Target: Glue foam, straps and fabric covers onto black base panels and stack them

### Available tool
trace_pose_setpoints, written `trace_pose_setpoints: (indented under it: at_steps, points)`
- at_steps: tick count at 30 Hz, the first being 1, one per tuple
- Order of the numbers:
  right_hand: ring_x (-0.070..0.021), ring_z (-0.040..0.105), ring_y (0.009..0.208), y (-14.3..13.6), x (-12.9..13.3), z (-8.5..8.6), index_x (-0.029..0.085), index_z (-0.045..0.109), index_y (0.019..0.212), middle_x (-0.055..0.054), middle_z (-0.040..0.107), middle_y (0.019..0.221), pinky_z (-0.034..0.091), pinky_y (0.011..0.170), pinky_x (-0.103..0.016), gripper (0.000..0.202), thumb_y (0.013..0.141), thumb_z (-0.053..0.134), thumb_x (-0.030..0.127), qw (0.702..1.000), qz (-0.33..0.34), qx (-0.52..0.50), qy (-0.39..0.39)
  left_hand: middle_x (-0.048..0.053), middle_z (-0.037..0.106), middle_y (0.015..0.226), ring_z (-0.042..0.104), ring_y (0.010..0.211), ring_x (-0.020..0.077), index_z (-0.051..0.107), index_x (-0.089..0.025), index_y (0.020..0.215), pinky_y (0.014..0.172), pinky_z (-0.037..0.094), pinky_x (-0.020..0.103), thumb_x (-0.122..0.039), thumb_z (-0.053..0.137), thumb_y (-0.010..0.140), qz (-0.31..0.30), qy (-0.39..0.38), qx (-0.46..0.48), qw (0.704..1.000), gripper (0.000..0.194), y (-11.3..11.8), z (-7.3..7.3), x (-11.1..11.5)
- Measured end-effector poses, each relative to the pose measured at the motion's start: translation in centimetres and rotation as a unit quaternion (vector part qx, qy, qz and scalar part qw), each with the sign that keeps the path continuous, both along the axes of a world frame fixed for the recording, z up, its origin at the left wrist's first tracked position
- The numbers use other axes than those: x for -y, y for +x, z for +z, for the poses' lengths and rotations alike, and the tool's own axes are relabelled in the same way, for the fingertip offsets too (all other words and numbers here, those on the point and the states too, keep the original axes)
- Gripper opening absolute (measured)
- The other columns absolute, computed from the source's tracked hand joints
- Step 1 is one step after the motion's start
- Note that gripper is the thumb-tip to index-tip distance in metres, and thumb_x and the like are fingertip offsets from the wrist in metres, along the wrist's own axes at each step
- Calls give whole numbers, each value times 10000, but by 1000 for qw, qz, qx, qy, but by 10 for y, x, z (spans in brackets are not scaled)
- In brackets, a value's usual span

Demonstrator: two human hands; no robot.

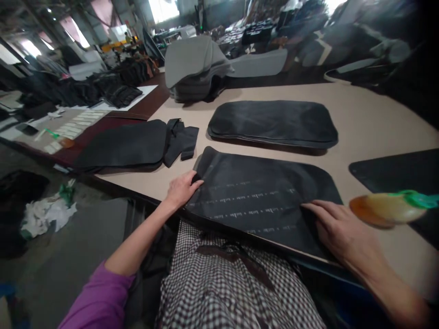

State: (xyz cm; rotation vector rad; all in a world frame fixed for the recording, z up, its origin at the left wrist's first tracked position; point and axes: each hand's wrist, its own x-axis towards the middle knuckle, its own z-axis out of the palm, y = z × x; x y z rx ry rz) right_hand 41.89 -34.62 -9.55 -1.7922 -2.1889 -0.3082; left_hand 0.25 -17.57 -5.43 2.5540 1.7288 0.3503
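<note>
A black rounded panel point(240, 196), like leather or fabric with rows of pale printed lettering, lies at the table's front edge before me. My left hand point(181, 189) is closed at its left edge, thumb on the upper side and fingertips partly hidden. Over the panel's right part, my right hand point(338, 228) has its fingers together and bent against the material; its thumb is out of sight. Just right of that hand is a bottle point(387, 209) with amber contents and a green cap, blurred.
Behind the panel lies a stack of black panels point(272, 121). More black panels point(126, 144) and black offcuts point(181, 139) are on the left. Grey pieces point(192, 64) are piled farther back. Another black panel point(408, 173) lies right. The table edge point(137, 192) runs close to my body.
</note>
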Motion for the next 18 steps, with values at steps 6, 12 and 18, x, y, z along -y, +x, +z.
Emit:
trace_pose_setpoints:
  at_steps: [6,12,18]
  points:
    - [-347,623,969,1,-2,-2,220,647,1220,-157,662,1194,565,798,-489,355,934,437,222,1000,5,11,14,67,750,1026,706,893,230,644,-218,1238,779,514,319,-440,680,928,0,-59,146,988,383,-11,0,-2]
    - [-344,622,998,4,0,-3,210,642,1241,-147,654,1213,572,805,-492,359,955,428,243,1000,9,13,8,86,743,1078,704,960,244,621,-208,1266,837,522,341,-440,681,930,-2,-47,131,990,413,-11,-5,2]
    - [-350,631,1006,3,3,-4,249,656,1253,-148,663,1225,580,814,-508,377,945,438,239,1000,-12,-4,-1,99,677,1197,665,1063,243,558,-222,1330,888,544,362,-411,672,938,-16,-2,126,992,450,-12,-8,1]
